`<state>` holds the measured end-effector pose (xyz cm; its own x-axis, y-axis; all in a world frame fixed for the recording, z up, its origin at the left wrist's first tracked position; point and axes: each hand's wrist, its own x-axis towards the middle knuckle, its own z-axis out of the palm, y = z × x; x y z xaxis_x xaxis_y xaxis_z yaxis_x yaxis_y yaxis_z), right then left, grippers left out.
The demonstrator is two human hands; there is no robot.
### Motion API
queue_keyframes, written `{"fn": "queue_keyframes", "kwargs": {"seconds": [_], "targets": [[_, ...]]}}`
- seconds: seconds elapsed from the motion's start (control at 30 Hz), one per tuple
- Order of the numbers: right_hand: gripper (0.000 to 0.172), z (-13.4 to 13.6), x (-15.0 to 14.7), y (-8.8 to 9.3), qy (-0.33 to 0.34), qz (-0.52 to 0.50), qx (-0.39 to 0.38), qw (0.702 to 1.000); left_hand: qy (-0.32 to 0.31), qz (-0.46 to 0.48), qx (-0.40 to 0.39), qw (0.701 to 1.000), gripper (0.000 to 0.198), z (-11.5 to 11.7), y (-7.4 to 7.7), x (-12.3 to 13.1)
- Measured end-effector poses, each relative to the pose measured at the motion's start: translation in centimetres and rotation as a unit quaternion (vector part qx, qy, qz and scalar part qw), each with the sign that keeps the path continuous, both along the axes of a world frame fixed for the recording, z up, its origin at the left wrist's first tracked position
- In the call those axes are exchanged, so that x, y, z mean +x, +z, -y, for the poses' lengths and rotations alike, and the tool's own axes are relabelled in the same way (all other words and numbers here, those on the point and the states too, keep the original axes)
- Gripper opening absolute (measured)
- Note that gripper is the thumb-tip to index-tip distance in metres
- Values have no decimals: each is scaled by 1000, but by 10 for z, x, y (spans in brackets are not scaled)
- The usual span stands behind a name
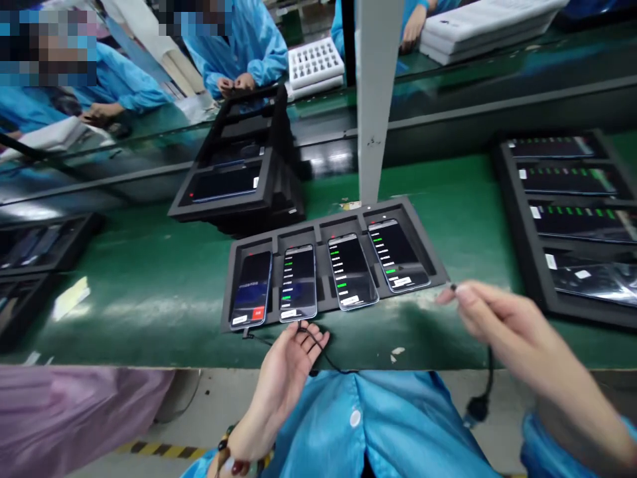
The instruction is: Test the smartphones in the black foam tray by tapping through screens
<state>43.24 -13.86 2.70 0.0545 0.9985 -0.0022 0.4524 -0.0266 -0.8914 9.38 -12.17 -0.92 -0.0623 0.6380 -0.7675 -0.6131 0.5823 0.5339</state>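
Note:
A dark foam tray (323,222) lies before me with several phones in its slots. My left hand (293,352), palm up, pinches a black cable (316,342) at the lower edge of the second phone from the left (298,282); whether its plug is seated is hidden. Out to the right of the tray, my right hand (502,325) grips the small black end of another cable (490,375), which hangs below the hand. The leftmost phone (253,289) has a plug (246,334) at its bottom edge and a red patch on screen. The third phone (352,272) and rightmost phone (398,255) show green text lines.
Stacked dark trays (219,216) stand behind, left of a grey post (373,99). More phone trays lie at right (527,265) and far left (74,239). Paper scraps (72,297) dot the green bench (149,318). Co-workers in blue sleeves (269,50) sit opposite, beside white trays (316,63).

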Motion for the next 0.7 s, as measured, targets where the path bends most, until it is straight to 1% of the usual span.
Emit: {"fn": "queue_keyframes", "kwargs": {"seconds": [0.07, 0.13, 0.17, 0.23, 0.3, 0.33, 0.4, 0.43, 0.5, 0.57, 0.6, 0.63, 0.67, 0.7], "targets": [[54, -33, 30, 0, -37, -36, -30, 998, 26, 10, -5, 1000, 17, -2, 2, 5], [58, -78, 50, -9, -58, -40, -53, 996, 49, 20, 3, 999, 18, -4, 4, 11], [58, -102, 56, -16, -64, -18, -64, 996, 61, 19, 7, 998, 20, -5, 4, 14], [54, -145, 61, -33, -71, 16, -70, 995, 90, -3, 10, 996, 22, -8, 4, 23], [46, -178, 59, -48, -87, 63, -60, 992, 123, -35, 5, 992, 25, -11, 2, 32], [41, -189, 57, -53, -96, 90, -50, 990, 139, -51, 2, 989, 27, -12, 0, 36], [33, -200, 53, -57, -119, 142, -26, 982, 164, -85, 3, 983, 30, -12, -4, 43], [31, -201, 52, -56, -131, 164, -15, 978, 171, -99, 9, 980, 31, -11, -6, 45], [31, -193, 48, -45, -153, 197, 7, 968, 172, -112, 21, 978, 32, -4, -8, 47], [35, -168, 42, -27, -163, 218, 27, 962, 147, -83, 23, 985, 36, 8, -7, 48], [35, -150, 35, -16, -150, 217, 35, 964, 126, -57, 23, 990, 41, 14, -4, 49], [36, -129, 26, -7, -125, 211, 40, 969, 98, -29, 31, 994, 45, 19, -1, 53], [41, -105, 15, 1, -65, 191, 42, 978, 65, 0, 48, 997, 49, 24, 4, 58], [46, -81, 2, 6, 47, 128, 33, 990, 35, 23, 75, 996, 51, 27, 9, 66]]}}
